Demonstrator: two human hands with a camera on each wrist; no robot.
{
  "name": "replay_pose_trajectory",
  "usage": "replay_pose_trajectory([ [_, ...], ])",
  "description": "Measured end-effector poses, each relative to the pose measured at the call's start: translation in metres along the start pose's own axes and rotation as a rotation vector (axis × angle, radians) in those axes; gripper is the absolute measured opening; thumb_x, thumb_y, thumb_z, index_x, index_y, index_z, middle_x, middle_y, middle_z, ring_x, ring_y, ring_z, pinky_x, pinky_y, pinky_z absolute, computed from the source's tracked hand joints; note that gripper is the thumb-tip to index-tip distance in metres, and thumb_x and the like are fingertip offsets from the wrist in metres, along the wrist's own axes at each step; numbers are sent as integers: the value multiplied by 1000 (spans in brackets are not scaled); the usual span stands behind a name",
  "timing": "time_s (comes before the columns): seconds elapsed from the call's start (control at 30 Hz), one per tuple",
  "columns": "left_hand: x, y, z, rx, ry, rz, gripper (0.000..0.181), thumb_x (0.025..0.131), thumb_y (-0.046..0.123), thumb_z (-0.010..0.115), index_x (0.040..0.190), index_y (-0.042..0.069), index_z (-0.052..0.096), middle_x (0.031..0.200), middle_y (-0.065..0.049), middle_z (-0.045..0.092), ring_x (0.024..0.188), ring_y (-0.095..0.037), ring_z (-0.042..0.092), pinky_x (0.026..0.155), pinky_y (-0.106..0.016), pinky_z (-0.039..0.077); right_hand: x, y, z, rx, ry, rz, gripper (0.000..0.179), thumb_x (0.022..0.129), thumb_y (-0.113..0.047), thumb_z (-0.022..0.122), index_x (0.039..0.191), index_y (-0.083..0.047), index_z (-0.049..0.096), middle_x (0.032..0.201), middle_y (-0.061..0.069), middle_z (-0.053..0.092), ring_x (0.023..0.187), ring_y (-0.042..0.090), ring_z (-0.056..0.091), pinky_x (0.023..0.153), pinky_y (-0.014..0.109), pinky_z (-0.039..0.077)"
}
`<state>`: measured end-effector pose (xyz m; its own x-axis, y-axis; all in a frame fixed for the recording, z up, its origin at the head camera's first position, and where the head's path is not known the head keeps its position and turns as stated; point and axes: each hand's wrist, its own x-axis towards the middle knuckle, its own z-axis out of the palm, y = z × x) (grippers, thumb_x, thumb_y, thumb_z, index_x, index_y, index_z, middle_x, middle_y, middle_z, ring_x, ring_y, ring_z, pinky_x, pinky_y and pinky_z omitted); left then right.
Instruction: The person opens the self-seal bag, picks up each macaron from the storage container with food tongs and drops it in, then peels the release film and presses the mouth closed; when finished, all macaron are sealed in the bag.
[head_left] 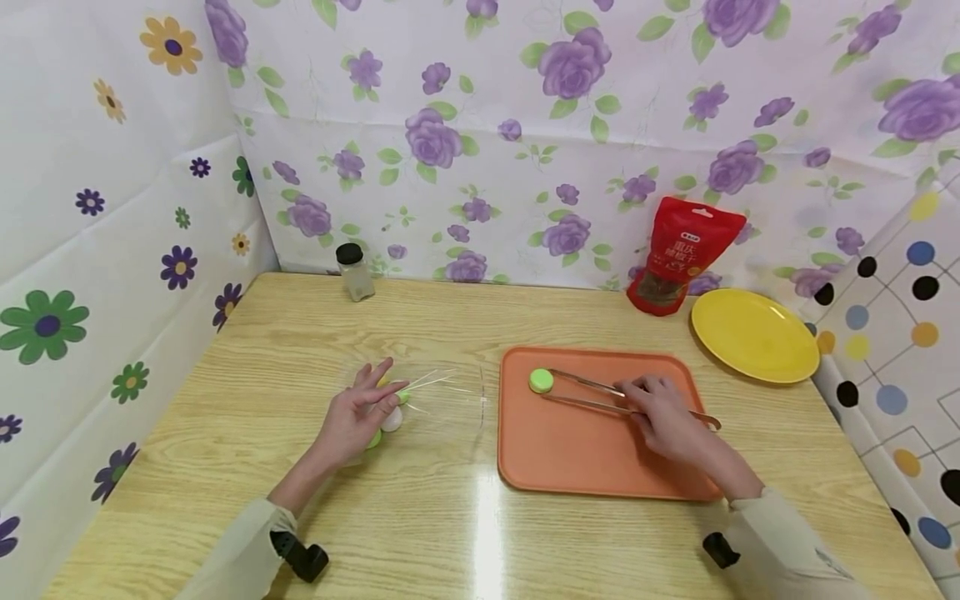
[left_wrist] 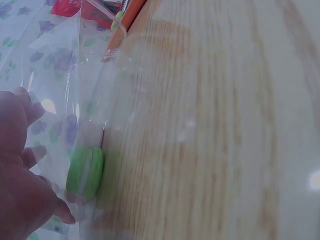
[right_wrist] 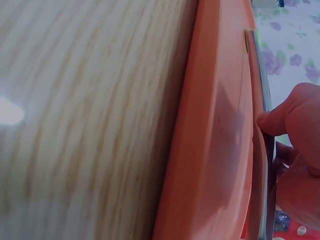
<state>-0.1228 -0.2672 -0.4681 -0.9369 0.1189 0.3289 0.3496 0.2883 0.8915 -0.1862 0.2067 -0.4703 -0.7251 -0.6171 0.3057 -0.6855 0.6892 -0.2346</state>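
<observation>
My left hand (head_left: 348, 423) pinches the edge of a clear plastic bag (head_left: 457, 410) lying on the table. Inside, near the fingers, are a white macaron (head_left: 392, 419), a green macaron (left_wrist: 85, 171) and a bit of yellow, partly hidden by the hand. Over the orange tray (head_left: 570, 462), my right hand (head_left: 667, 421) grips metal tongs (head_left: 588, 383) between thumb and fingers. The tongs' two tips stand on either side of a light green macaron (head_left: 541, 381) near the tray's left edge.
A yellow plate (head_left: 753, 337) lies at the back right, beside an upright red pouch (head_left: 682, 254). Toward the back left stands a small jar (head_left: 356, 273) with a black lid. Patterned cloth walls border the wooden table (head_left: 420, 517) at the back and sides.
</observation>
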Motion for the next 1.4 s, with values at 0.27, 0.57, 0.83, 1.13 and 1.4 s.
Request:
replay_pose_trajectory([
  [0.27, -2, 1, -1, 23, 13, 6, 21, 96, -3, 63, 115, -10, 69, 150, -31, 37, 143, -57, 7, 109, -71, 0, 8, -3, 7, 31, -27, 10, 45, 85, 12, 70, 127, 0, 63, 107, 18, 57, 91, 36, 49, 77, 52, 41],
  [0.57, 0, 0, -2, 34, 4, 1, 22, 97, -2, 63, 116, -11, 68, 150, -30, 37, 144, -55, 7, 109, -71, 2, 11, -10, 7, 41, -16, -16, 44, 85, 13, 69, 127, 0, 64, 105, 17, 58, 88, 34, 48, 73, 48, 41],
  [0.83, 2, 1, -2, 38, 8, 9, 22, 96, -2, 63, 116, -10, 69, 150, -31, 37, 144, -55, 9, 110, -70, 7, 20, -36, 1, 98, -8, -107, 44, 86, 13, 68, 127, -2, 64, 107, 14, 59, 90, 30, 48, 73, 44, 42],
  [1.13, 0, 1, -2, 47, 0, 4, 23, 97, -1, 62, 117, -11, 68, 151, -31, 36, 144, -55, 7, 110, -71, 7, 45, -75, 6, 136, -92, -134, 41, 92, 9, 65, 131, -4, 61, 112, 14, 58, 98, 32, 48, 78, 45, 44],
  [1.4, 1, 3, -1, 36, 10, 27, 21, 95, -5, 63, 115, -12, 69, 149, -31, 38, 143, -56, 10, 110, -71, 6, 75, -104, 24, 133, -156, -178, 38, 94, 3, 65, 131, -4, 60, 113, 13, 56, 98, 32, 47, 79, 46, 41],
])
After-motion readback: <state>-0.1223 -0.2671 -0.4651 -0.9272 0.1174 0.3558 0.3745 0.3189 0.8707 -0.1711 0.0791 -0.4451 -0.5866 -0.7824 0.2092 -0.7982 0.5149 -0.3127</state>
